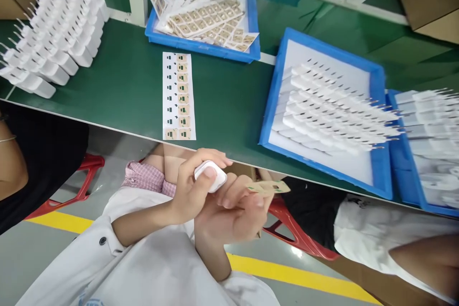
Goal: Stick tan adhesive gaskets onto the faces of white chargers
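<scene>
My left hand point(190, 184) is closed around a small white plastic housing point(215, 181) with rounded corners, its thumb lying across the top face. Just to the right, my right hand point(236, 213) pinches a thin tan sticker point(270, 187) with a small dark cutout between thumb and fingers. Both hands are close together in front of the table's near edge, over my lap. Beyond them on the green table point(225, 100) lies a white sticker sheet point(179, 98), tan pieces down its right column and mostly bare white backing on its left.
A blue tray point(201, 48) at the back holds a pile of tan sticker sheets. Rows of white plastic parts with thin stems point(57, 33) stand at left. More fill a blue tray point(270, 119) at right, beside another tray point(405, 172). People sit on both sides.
</scene>
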{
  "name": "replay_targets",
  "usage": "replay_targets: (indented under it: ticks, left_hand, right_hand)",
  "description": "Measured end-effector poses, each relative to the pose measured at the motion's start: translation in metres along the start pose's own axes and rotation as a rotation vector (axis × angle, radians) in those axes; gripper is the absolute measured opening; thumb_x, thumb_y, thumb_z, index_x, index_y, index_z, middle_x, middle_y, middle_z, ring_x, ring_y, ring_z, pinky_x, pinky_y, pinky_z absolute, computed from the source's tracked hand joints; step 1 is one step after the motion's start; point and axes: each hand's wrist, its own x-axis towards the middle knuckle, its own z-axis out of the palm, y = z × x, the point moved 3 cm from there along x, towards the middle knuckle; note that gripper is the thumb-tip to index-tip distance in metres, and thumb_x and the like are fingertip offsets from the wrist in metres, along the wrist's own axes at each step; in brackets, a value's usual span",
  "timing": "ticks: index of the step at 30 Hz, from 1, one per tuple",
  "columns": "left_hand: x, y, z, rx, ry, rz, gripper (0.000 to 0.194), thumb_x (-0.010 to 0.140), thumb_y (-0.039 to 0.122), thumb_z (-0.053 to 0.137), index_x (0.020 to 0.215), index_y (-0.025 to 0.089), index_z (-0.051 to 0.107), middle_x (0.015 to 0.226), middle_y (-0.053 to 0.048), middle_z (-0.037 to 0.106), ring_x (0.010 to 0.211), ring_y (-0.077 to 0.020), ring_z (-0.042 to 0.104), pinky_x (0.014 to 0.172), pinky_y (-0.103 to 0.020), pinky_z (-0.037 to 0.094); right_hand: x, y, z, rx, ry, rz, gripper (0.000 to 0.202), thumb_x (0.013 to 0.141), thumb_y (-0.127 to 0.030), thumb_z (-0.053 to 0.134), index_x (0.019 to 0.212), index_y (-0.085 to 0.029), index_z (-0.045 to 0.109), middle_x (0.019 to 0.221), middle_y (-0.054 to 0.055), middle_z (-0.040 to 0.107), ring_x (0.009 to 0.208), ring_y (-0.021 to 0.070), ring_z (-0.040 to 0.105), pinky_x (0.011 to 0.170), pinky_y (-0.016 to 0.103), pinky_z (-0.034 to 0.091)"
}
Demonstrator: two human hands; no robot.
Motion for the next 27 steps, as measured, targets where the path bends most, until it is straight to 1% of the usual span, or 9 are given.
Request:
replay_targets:
  ticks: [2, 5, 8, 10, 14, 17, 20, 22, 27]
  left_hand:
    - [-0.001, -0.003, -0.002, -0.005, -0.061, -0.038, 0.038, 0.106, 0.049, 0.043, 0.099, 0.023, 0.069, 0.107, -0.007, 0.076, 0.110, -0.0239, 0.069, 0.104, -0.042, 0.051]
    - [-0.001, -0.005, -0.007, 0.046, -0.239, -0.032, 0.041, 0.108, 0.050, 0.038, 0.114, 0.022, 0.067, 0.110, -0.008, 0.074, 0.102, -0.0219, 0.069, 0.096, -0.038, 0.053]
    - [-0.002, -0.004, -0.013, 0.121, -0.392, 0.010, 0.046, 0.103, 0.060, 0.044, 0.123, 0.022, 0.060, 0.106, -0.008, 0.069, 0.095, -0.0214, 0.066, 0.084, -0.035, 0.053]
    - [-0.001, -0.002, -0.017, 0.154, -0.434, 0.058, 0.045, 0.101, 0.061, 0.050, 0.124, 0.022, 0.054, 0.106, -0.007, 0.064, 0.093, -0.0211, 0.063, 0.081, -0.034, 0.053]
    - [0.003, 0.006, -0.029, 0.226, -0.421, 0.206, 0.037, 0.102, 0.053, 0.054, 0.125, 0.025, 0.050, 0.111, -0.007, 0.057, 0.097, -0.0203, 0.060, 0.082, -0.034, 0.052]
    - [0.004, 0.015, -0.035, 0.242, -0.399, 0.302, 0.043, 0.101, 0.054, 0.055, 0.131, 0.024, 0.048, 0.112, -0.008, 0.054, 0.102, -0.0220, 0.058, 0.082, -0.035, 0.053]
    - [0.004, 0.019, -0.035, 0.257, -0.386, 0.351, 0.053, 0.100, 0.063, 0.047, 0.133, 0.022, 0.045, 0.110, -0.009, 0.052, 0.106, -0.0245, 0.056, 0.082, -0.038, 0.054]
    - [0.004, 0.019, -0.034, 0.294, -0.382, 0.358, 0.053, 0.101, 0.065, 0.041, 0.131, 0.021, 0.046, 0.110, -0.009, 0.052, 0.104, -0.0246, 0.056, 0.082, -0.039, 0.054]
    - [0.004, 0.021, -0.034, 0.338, -0.396, 0.394, 0.051, 0.104, 0.064, 0.035, 0.128, 0.020, 0.046, 0.109, -0.008, 0.053, 0.101, -0.0233, 0.057, 0.079, -0.039, 0.054]
  right_hand:
    - [0.001, 0.001, -0.001, -0.022, 0.020, -0.087, 0.031, 0.099, -0.029, 0.049, 0.072, -0.026, 0.035, 0.053, -0.009, 0.026, 0.042, 0.0125, 0.027, 0.048, 0.029, 0.026]
    - [0.005, 0.005, -0.001, -0.008, 0.049, -0.110, 0.028, 0.099, -0.026, 0.048, 0.073, -0.026, 0.038, 0.053, -0.009, 0.027, 0.043, 0.0123, 0.027, 0.049, 0.029, 0.028]
    - [0.013, 0.004, -0.003, 0.034, 0.056, -0.118, 0.029, 0.095, -0.028, 0.053, 0.070, -0.025, 0.039, 0.051, -0.009, 0.027, 0.042, 0.0118, 0.025, 0.048, 0.028, 0.028]
    - [0.019, 0.001, -0.003, 0.034, 0.008, -0.096, 0.031, 0.093, -0.030, 0.057, 0.067, -0.025, 0.040, 0.049, -0.009, 0.029, 0.041, 0.0113, 0.024, 0.046, 0.027, 0.028]
    - [0.025, -0.009, -0.003, 0.037, -0.220, 0.134, 0.034, 0.092, -0.032, 0.063, 0.066, -0.024, 0.042, 0.046, -0.010, 0.034, 0.038, 0.0088, 0.026, 0.042, 0.024, 0.028]
    - [0.019, -0.018, -0.004, 0.021, -0.326, 0.247, 0.035, 0.092, -0.031, 0.064, 0.065, -0.023, 0.044, 0.046, -0.009, 0.035, 0.038, 0.0081, 0.029, 0.039, 0.022, 0.025]
    - [0.007, -0.022, -0.003, 0.031, -0.354, 0.310, 0.032, 0.092, -0.031, 0.064, 0.068, -0.023, 0.045, 0.048, -0.008, 0.036, 0.040, 0.0082, 0.028, 0.040, 0.021, 0.026]
    - [0.001, -0.021, -0.002, 0.044, -0.358, 0.326, 0.029, 0.092, -0.029, 0.064, 0.070, -0.023, 0.046, 0.049, -0.009, 0.036, 0.041, 0.0079, 0.028, 0.042, 0.021, 0.026]
    - [-0.004, -0.019, -0.002, 0.017, -0.336, 0.276, 0.027, 0.091, -0.027, 0.063, 0.070, -0.023, 0.047, 0.049, -0.009, 0.036, 0.041, 0.0076, 0.028, 0.042, 0.020, 0.028]
